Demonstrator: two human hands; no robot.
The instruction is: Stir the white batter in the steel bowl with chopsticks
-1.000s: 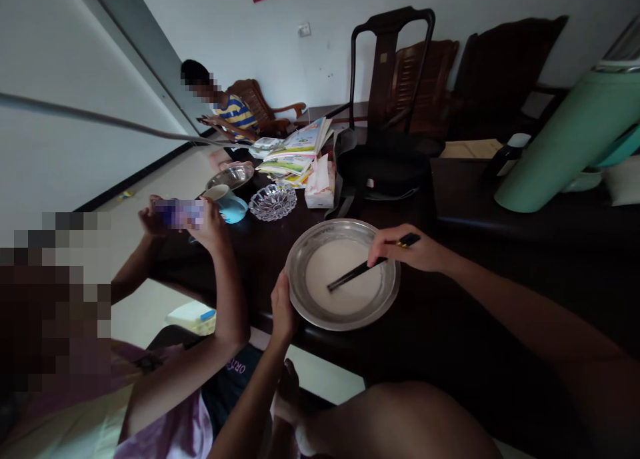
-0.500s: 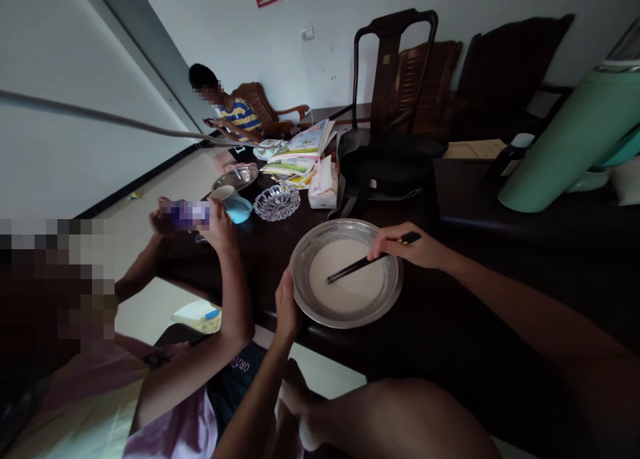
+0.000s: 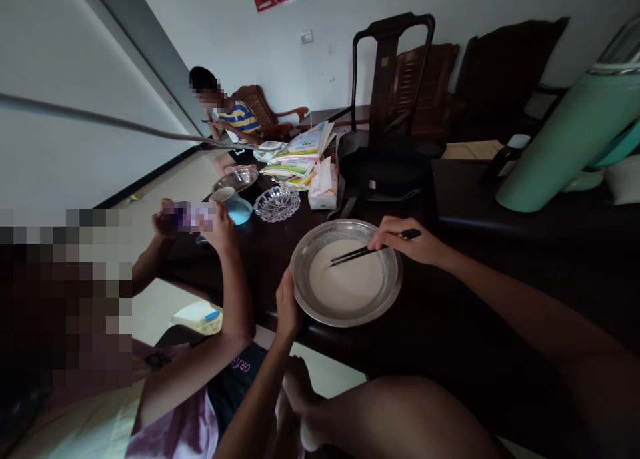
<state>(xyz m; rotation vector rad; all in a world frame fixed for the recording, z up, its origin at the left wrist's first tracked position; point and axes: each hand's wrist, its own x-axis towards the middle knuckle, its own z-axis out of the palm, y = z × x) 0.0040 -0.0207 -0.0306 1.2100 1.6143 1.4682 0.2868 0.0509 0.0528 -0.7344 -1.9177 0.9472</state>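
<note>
A wide metal bowl point(image 3: 305, 252) rests on the dark wooden table point(image 3: 265, 266) and holds a smooth, off-white batter-like liquid point(image 3: 347, 282). My left hand point(image 3: 288, 306) grips the bowl's left side, with part of its fingers hidden against the wall. Reaching in from the right, my right hand point(image 3: 407, 240) holds a pair of dark chopsticks point(image 3: 354, 253) above the bowl's right rim. The chopstick tips touch the liquid slightly left of its middle, where a small ripple shows.
A person at left holds a blurred purple thing point(image 3: 193, 217). Beyond the bowl are a glass dish point(image 3: 277, 204), blue cup point(image 3: 239, 210), tissue pack point(image 3: 324, 187), books point(image 3: 300, 154) and black bag point(image 3: 385, 172). A green flask point(image 3: 560, 139) stands right. Another person point(image 3: 240, 119) sits farther back.
The chopstick tips have moved slightly away from me within the liquid, and my right hand has shifted a little with them. My left hand stays on the bowl.
</note>
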